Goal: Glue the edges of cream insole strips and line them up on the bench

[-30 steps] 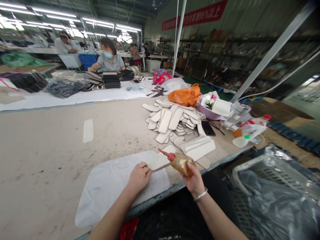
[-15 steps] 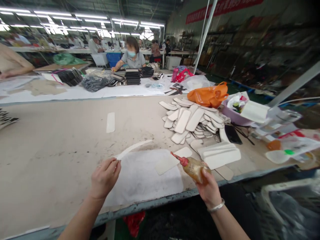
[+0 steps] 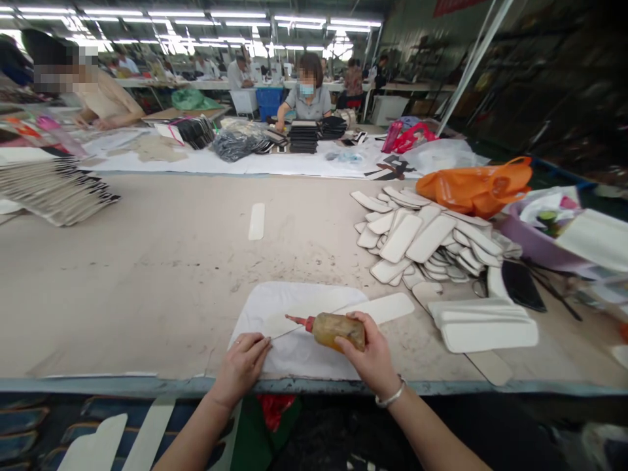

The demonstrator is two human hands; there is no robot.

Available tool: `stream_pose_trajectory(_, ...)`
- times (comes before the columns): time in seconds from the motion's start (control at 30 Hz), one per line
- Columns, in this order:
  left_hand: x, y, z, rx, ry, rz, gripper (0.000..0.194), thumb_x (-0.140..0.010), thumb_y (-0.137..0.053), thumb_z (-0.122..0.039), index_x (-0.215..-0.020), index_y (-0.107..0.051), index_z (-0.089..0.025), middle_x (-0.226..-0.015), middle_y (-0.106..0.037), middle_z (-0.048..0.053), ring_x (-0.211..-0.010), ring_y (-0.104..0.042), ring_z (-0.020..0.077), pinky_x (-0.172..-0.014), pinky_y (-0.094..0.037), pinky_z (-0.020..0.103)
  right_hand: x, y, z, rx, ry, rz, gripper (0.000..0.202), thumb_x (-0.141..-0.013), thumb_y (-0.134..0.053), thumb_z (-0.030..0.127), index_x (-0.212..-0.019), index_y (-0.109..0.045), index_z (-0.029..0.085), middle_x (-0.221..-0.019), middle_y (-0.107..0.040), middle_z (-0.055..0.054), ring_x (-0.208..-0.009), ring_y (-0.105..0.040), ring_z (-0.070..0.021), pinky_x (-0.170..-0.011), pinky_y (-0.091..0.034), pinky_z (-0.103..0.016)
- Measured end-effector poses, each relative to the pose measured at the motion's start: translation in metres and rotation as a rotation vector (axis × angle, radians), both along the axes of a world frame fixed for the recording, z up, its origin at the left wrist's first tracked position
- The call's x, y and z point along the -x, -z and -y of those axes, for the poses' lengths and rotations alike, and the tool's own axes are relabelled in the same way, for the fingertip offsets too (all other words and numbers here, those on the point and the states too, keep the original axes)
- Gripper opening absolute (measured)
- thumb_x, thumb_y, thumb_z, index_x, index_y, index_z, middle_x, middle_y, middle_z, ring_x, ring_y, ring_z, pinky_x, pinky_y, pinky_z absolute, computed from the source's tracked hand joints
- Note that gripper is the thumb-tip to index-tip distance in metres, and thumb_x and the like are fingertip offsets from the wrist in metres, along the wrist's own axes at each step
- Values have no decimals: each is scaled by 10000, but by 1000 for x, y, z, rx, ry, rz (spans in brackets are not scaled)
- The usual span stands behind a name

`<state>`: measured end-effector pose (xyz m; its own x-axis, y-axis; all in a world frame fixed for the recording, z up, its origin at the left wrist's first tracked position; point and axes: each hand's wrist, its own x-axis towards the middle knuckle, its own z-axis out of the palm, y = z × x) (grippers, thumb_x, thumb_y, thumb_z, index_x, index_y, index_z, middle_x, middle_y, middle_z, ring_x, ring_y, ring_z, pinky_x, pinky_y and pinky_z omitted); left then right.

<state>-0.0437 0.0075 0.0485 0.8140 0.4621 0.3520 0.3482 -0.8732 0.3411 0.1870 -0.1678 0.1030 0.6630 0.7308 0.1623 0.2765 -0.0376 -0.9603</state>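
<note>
Amber bottle over a pale strip, near edge of the worktable

Squeeze bottle, amber and smeared, with a tapering red nozzle (image 3: 338, 331): tilted nearly flat above the table, tip pointing left over a long cream strip (image 3: 307, 307). Whether tip touches strip, can't tell from here. Right hand (image 3: 371, 353) wrapped round the bottle's base, holding it firmly; silvery bracelet (image 3: 391, 392) at that wrist. Left hand (image 3: 244, 362) has its fingers drawn together at the strip's near left corner; pinching or just pressing, can't tell.

Strip rests on a white, round-cornered sheet (image 3: 309, 358) by the near edge of the beige worktable (image 3: 147, 288). Second cream strip (image 3: 390, 307) crosses the sheet's right side. Further right, a stack of cream panels (image 3: 485, 330); behind it, a loose heap of dark-rimmed cream pieces (image 3: 432, 239).

Orange plastic bag (image 3: 473, 190) just behind the heap, lilac basin (image 3: 534, 242) beside it. One short cream strip (image 3: 256, 221) lies alone towards the far edge. Fanned stack of dark-edged panels (image 3: 53, 190) at far left. Across the way, a masked co-worker in a grey shirt (image 3: 310, 103).
</note>
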Motion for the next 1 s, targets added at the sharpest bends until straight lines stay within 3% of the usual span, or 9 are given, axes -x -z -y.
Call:
stream_pose_trajectory(0.23, 1, 5, 0, -11, -36, 21, 243, -845, -495, -224, -1056, -615, -217, -1098, -609, 86, -1002, -554, 205, -896, -476, 391, 25, 9, -25, 20, -172, 388, 340, -766, -621, 277, -1074, -487, 224, -960, -544, -77, -904, -512, -238, -784, -465, -393)
stream_pose_trajectory(0.37, 0, 9, -4, -21, 37, -22, 246, -850, -480, -193, -1047, -623, -224, -1047, -641, 67, -980, -553, 199, -906, -464, 397, 28, 15, -31, 33, -185, 433, 339, -776, -611, 284, -1080, -477, 219, -952, -540, -82, -894, -508, -240, -775, -468, -400)
stream_pose_trajectory(0.63, -1, 8, -4, -5, 33, -14, 228, -848, -494, -185, -1030, -629, -217, -1007, -643, 55, -952, -544, 183, -884, -465, 361, 33, 22, -38, 45, -238, 422, 340, -769, -618, 267, -1077, -484, 212, -941, -538, -80, -892, -505, -239, -786, -465, -395)
stream_pose_trajectory(0.8, 0, 10, -5, -5, 37, -22, 235, -845, -500, -181, -1040, -623, -226, -1031, -634, 56, -958, -545, 188, -876, -468, 360, 24, 20, -35, 91, -200, 424, 313, -779, -605, 259, -1066, -491, 209, -936, -535, -80, -895, -500, -241, -791, -458, -393)
stream_pose_trajectory(1.0, 1, 15, -8, -54, 70, 10, 235, -820, -542, -167, -1035, -623, -218, -1025, -637, 57, -947, -551, 190, -865, -474, 357, -8, 20, -23, 144, -40, 472, 339, -777, -611, 253, -1083, -475, 203, -963, -526, -84, -902, -501, -234, -787, -458, -381)
